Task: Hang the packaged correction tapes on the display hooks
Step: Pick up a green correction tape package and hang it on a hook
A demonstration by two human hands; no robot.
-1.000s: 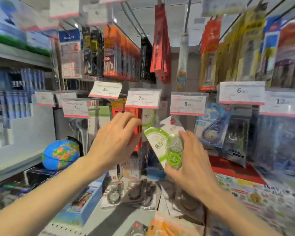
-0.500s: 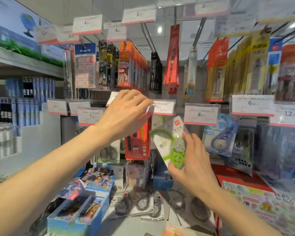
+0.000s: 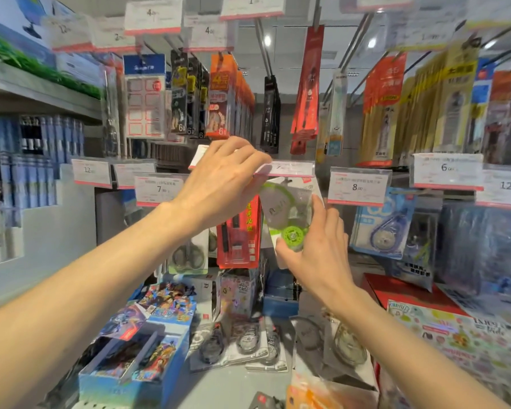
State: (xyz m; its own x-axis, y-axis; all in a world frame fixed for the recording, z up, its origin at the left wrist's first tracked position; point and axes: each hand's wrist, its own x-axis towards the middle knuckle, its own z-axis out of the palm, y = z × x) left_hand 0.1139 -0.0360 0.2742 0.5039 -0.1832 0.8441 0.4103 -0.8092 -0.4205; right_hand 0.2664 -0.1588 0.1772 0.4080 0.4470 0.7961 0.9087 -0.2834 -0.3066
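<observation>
My right hand (image 3: 316, 246) grips a packaged green-and-white correction tape (image 3: 289, 215) from below, holding it upright just under a price tag (image 3: 292, 169) on a display hook. My left hand (image 3: 224, 178) reaches over that tag's left end, fingers curled on it and lifting it. The hook's tip is hidden behind my left hand and the tag. Several more correction tape packs (image 3: 245, 340) lie flat on the shelf below.
A red pack (image 3: 239, 231) hangs left of the held tape, scissors (image 3: 189, 255) beside it. Blue correction tapes (image 3: 381, 225) hang at right under the 8.00 tag (image 3: 359, 187). Boxes of cards (image 3: 142, 349) and a sticker sheet (image 3: 455, 335) sit on the shelf.
My left hand rose from the red pack up to the price tag and took hold of it. My right hand lifted the green tape pack up toward the tag.
</observation>
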